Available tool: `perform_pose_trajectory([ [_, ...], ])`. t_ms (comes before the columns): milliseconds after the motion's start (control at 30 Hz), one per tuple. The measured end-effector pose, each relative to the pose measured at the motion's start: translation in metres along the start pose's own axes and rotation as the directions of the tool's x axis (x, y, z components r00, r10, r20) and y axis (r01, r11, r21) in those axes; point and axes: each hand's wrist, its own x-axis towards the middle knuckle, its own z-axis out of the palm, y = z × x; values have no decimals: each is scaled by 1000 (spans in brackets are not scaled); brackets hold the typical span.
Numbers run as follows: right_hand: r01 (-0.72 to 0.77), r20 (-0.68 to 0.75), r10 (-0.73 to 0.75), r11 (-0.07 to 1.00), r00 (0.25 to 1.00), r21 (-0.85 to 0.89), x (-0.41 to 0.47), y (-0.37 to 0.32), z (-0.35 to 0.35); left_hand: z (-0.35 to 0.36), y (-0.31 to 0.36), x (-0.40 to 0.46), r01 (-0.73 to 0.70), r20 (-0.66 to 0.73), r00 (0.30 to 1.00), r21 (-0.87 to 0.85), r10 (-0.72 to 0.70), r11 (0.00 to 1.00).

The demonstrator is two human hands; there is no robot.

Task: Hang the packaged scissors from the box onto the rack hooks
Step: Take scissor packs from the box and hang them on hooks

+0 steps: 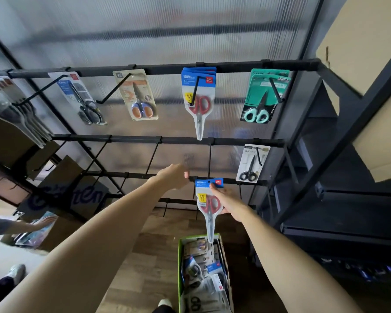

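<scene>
One view only, worn on the person's head. It faces the rack (167, 141) square on and close, tilted down, so the rack's top bar runs across the upper third and its lower bars sit mid-frame. Below the rack the floor and the box (203, 274) show near the bottom edge. Both forearms reach in from the bottom corners toward the rack's lower bars. The wide lens bends the rack's side posts outward.
</scene>
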Motion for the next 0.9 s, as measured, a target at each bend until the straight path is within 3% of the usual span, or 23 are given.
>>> perform_pose_trajectory([
  [267, -21, -7, 21, 1000, 1000, 13, 2, 0, 9, 0, -1, 11, -62, 15, 998, 44, 61, 997],
  [433, 5, -84, 8, 989, 996, 149, -5, -6, 9, -5, 0, 11, -77, 16, 997, 73, 76, 994],
  [600, 5, -170, -16, 998, 985, -64, -1, -9, 11, -11, 1, 9, -77, 13, 997, 63, 77, 995],
  [900, -73, -219, 70, 997, 973, -6, 31, -34, 7, -14, 0, 18, -121, 11, 993, 58, 121, 991],
])
